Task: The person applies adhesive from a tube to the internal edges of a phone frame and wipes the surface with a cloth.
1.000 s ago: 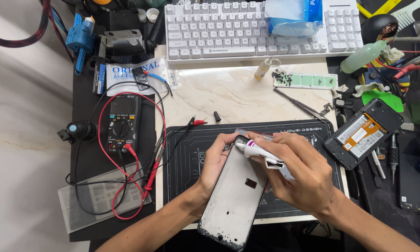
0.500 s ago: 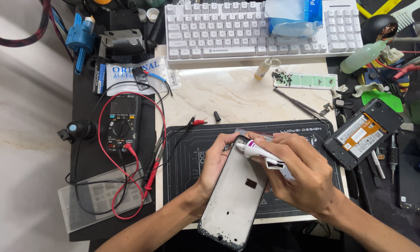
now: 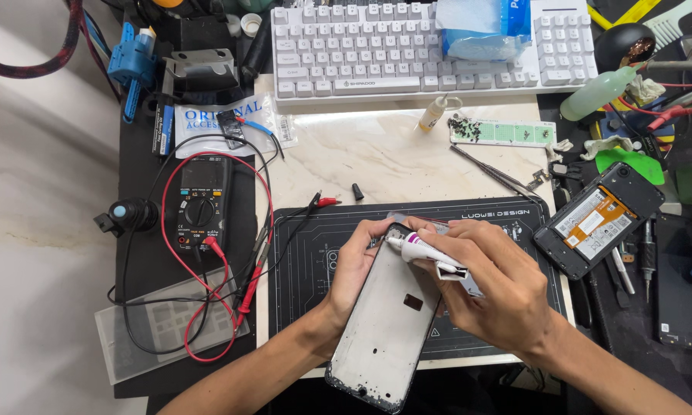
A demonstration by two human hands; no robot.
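At the near edge of the counter, a phone frame point(image 3: 392, 323) is held tilted over the black mat point(image 3: 307, 269), its lower end hanging past the edge. The left hand point(image 3: 357, 269) is closed around the frame's upper left side, fingers curled over the top corner. The right hand point(image 3: 499, 296) is pinched around a small white tube point(image 3: 430, 253) with a purple band, whose nozzle is laid against the frame's top edge, just beside the left fingertips. The frame's inner face is seen bare and grey, with dark residue along its bottom rim; whether any bead has been laid along the edges cannot be told. Judged from this, the work along the rim is at the top edge only, with the long sides and bottom left to do.

Toward the left edge, a multimeter point(image 3: 201, 207) is set on a dark pad, its red and black leads looped over to the mat. Toward the right edge, an opened phone point(image 3: 598, 221) is lying with its insides up, and tweezers point(image 3: 496, 173) are lying between it and the mat. Farther back, a small glue bottle point(image 3: 432, 114) and a green strip point(image 3: 503, 132) are placed on the pale counter point(image 3: 384, 157). Along the far edge, a white keyboard point(image 3: 407, 50) is set, with a blue packet resting on it.
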